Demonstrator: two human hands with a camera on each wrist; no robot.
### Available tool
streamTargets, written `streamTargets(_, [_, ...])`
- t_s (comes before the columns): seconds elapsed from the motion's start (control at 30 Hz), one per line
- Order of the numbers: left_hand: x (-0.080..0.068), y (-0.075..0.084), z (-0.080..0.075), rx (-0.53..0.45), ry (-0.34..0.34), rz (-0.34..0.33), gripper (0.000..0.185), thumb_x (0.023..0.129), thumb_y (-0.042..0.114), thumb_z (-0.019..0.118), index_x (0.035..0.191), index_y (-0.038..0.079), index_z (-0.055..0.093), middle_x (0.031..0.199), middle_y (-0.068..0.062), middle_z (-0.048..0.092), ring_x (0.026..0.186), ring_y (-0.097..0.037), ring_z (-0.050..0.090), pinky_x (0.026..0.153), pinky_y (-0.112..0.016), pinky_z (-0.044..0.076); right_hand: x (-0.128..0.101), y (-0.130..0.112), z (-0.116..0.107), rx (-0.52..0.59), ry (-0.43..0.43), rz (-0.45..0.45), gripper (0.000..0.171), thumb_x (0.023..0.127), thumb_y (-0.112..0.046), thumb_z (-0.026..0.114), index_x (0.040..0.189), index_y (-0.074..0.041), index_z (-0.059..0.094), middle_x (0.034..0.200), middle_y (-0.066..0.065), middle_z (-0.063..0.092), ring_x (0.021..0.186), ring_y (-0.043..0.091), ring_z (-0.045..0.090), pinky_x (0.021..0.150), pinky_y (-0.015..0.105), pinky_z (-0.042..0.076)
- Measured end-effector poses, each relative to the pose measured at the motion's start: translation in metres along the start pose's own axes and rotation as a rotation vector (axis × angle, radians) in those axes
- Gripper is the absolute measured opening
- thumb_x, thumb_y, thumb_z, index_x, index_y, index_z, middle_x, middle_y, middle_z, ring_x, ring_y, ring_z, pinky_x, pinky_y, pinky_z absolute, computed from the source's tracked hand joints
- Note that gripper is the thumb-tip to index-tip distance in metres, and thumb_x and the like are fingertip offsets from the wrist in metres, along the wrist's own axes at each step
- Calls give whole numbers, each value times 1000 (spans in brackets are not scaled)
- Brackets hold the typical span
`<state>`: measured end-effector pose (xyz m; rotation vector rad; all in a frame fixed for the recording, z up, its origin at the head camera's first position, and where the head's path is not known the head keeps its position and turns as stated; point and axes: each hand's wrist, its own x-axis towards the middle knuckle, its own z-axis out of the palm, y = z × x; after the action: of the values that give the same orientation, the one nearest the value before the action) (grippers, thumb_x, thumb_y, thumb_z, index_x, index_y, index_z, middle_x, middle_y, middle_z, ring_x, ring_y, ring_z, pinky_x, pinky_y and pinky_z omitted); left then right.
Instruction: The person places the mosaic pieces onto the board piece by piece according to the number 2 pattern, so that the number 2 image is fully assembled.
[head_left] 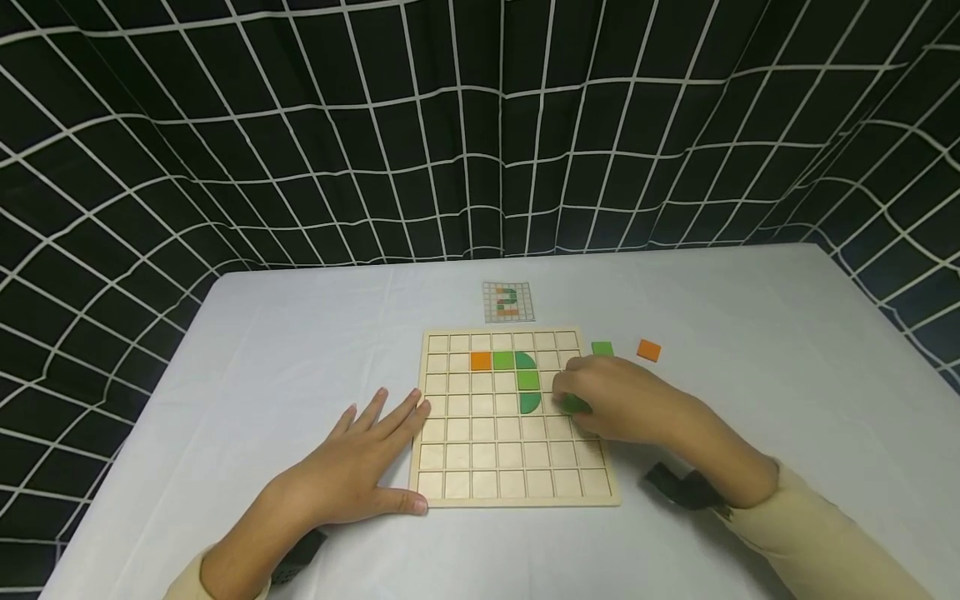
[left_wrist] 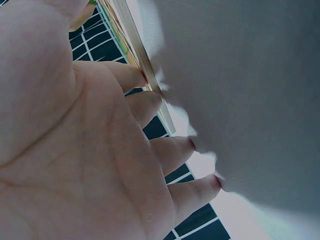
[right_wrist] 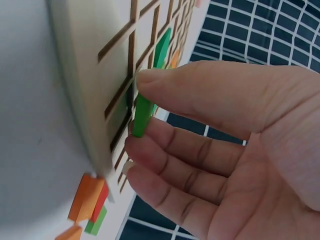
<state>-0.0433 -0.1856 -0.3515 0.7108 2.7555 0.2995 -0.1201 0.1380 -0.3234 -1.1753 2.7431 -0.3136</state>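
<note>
A pale wooden grid board [head_left: 510,454] lies on the table. On it sit an orange square tile [head_left: 481,361], two light green squares, one of them the upper green tile [head_left: 503,360], and two dark green rounded pieces, the lower being a quarter-circle tile [head_left: 530,403]. My right hand [head_left: 622,400] is over the board's right side and pinches a green tile [right_wrist: 143,117] between thumb and fingers; its full shape is hidden. With fingers spread, my left hand [head_left: 360,467] rests by the board's left edge, index finger and thumb touching it.
Behind the board lies a small pattern card [head_left: 508,302] with a coloured figure on a grid. Loose at the right are a green tile [head_left: 602,348], partly behind my hand, and an orange tile [head_left: 649,350]. A black grid-lined curtain [head_left: 480,133] hangs beyond the white-covered table [head_left: 315,333].
</note>
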Motion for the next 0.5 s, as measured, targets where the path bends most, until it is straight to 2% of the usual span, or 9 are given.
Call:
streamTargets(0.2, [0, 0, 0, 9, 3, -6, 99, 69, 75, 47, 146, 22, 12, 150, 6, 3, 135, -31, 0, 102, -56, 11, 9, -10, 1, 8, 27, -66, 15, 72, -7, 67, 74, -20, 59, 74, -11, 49, 69, 8, 44, 61, 23, 39])
streamTargets(0.37, [1, 1, 0, 6, -4, -14, 99, 69, 75, 47, 146, 22, 13, 150, 7, 3, 135, -31, -1, 102, -56, 10, 16, -18, 3, -1, 60, -86, 18, 73, -8, 68, 70, -21, 55, 67, -9, 46, 66, 9, 42, 57, 23, 37])
streamTargets(0.5, [1, 1, 1, -1, -11, -17, 99, 69, 75, 47, 146, 22, 12, 150, 7, 3, 135, -30, -1, 103, -56, 10, 21, -23, 7, 6, 85, -92, 15, 74, -10, 68, 72, -20, 58, 69, -10, 48, 68, 9, 44, 61, 23, 39])
